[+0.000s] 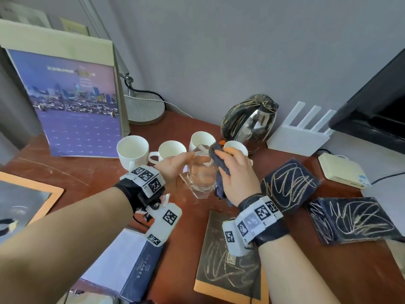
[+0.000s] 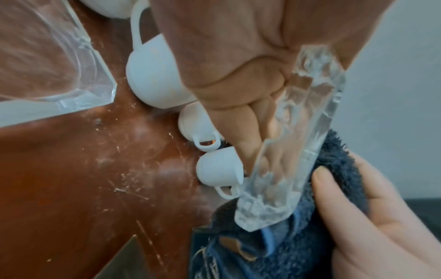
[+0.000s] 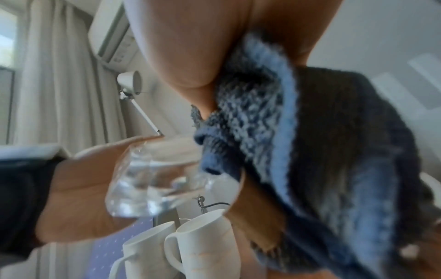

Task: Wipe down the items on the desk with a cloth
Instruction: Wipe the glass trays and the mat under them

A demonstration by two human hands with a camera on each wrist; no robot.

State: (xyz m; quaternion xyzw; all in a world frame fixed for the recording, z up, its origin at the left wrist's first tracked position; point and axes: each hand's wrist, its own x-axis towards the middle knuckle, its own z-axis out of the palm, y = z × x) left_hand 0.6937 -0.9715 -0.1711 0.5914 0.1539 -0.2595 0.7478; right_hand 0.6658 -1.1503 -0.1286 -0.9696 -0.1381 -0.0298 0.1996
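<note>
Pretty blurry up close: the right hand [image 3: 190,47] pinches a fuzzy blue-grey cloth [image 3: 310,151] against a clear faceted glass [image 3: 148,181], which the left hand [image 3: 78,188] grips from the other side. 2 white ceramic mugs [image 3: 190,249] sit below, a white desk lamp [image 3: 130,83] stands behind.

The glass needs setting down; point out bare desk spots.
Bare wood lies left of the left hand, between the orange-edged mat and the white mugs. A narrower strip runs between the notepad and dark booklet. Crowded: the coasters on the right.
</note>
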